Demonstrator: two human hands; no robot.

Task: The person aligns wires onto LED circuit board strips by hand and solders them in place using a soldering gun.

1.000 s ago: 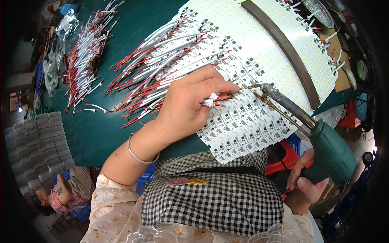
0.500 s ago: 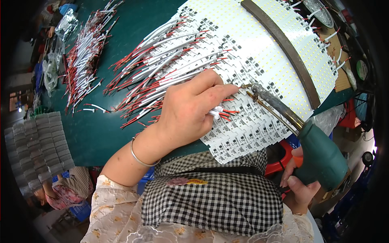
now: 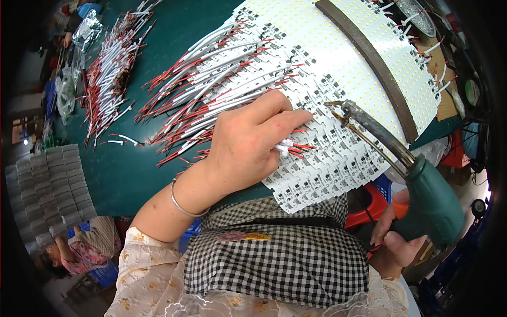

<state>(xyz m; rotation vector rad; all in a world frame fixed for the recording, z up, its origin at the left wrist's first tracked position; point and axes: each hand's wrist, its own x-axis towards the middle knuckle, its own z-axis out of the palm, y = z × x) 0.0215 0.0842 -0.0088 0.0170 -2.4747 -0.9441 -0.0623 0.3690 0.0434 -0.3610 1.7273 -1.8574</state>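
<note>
My left hand [image 3: 248, 140] is closed over a few short white wires [image 3: 285, 146] with red and dark ends, which poke out below its fingers. It rests on a sheet of white LED circuit boards [image 3: 322, 177] dotted with yellow LEDs. Its index fingertip presses near a board pad. A green soldering gun [image 3: 435, 198] sits in the grip of my right hand [image 3: 396, 240]. The gun's bent metal tip hangs over the boards, a little right of the left fingertip and apart from it. Rows of white-sleeved wires [image 3: 211, 79] lie across the boards' left side.
A dark curved bar [image 3: 369, 61] lies across the boards. A heap of loose wires [image 3: 113, 74] is on the green table [image 3: 163, 26] at far left. Stacked grey packs [image 3: 50, 190] stand at the left edge, with another person [image 3: 87, 248] below. A metal dish [image 3: 414, 16] sits at upper right.
The soldering gun has moved right, and its tip has come away from beside my left index fingertip. My left hand has hardly moved and still grips the wires.
</note>
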